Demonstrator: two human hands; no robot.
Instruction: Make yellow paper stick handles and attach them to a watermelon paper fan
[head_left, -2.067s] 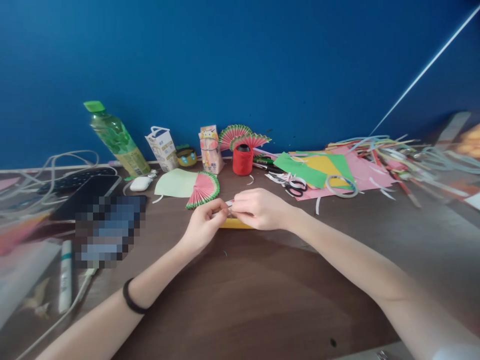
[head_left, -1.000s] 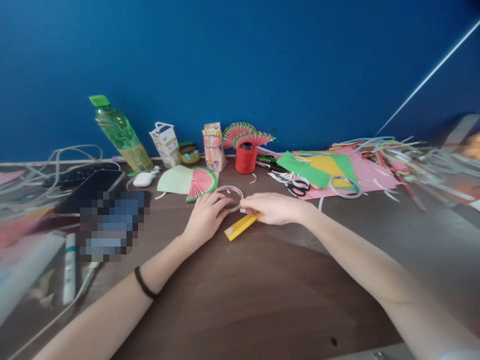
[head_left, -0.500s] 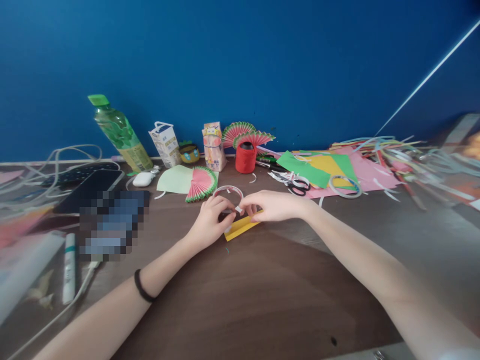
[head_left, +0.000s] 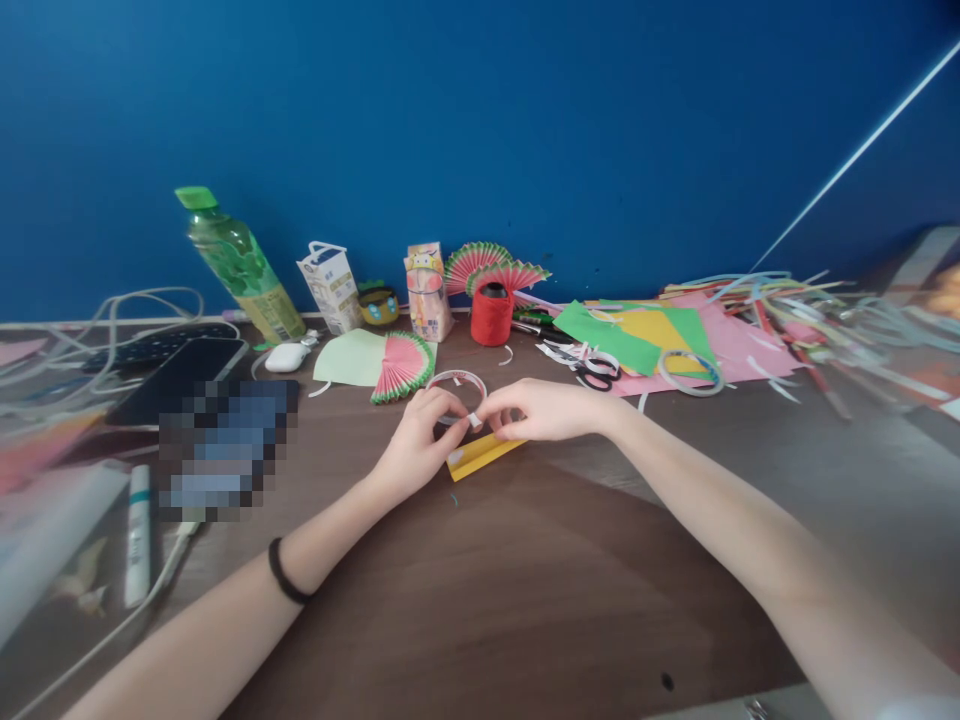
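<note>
My left hand (head_left: 417, 438) curls round a thin roll of double-sided tape (head_left: 457, 381) that rests on the brown table. My right hand (head_left: 540, 409) meets it from the right and pinches the small white tape end (head_left: 474, 419) between thumb and fingers. Under both hands lies a folded yellow paper strip (head_left: 478, 455). A pink and green paper fan (head_left: 402, 365) lies just behind my left hand on a pale green sheet (head_left: 349, 359).
Along the blue wall stand a green bottle (head_left: 236, 265), two small cartons (head_left: 328, 288), a red thread spool (head_left: 491, 312) and more paper fans (head_left: 491, 268). Coloured paper sheets (head_left: 660, 335), scissors (head_left: 592, 370) and another tape ring (head_left: 686, 372) lie at right. A phone (head_left: 184, 375), cables and a marker (head_left: 136, 535) are at left.
The tape roll came into my left hand's grip and my right hand moved in to pinch its end. The yellow strip shifted slightly beneath the hands.
</note>
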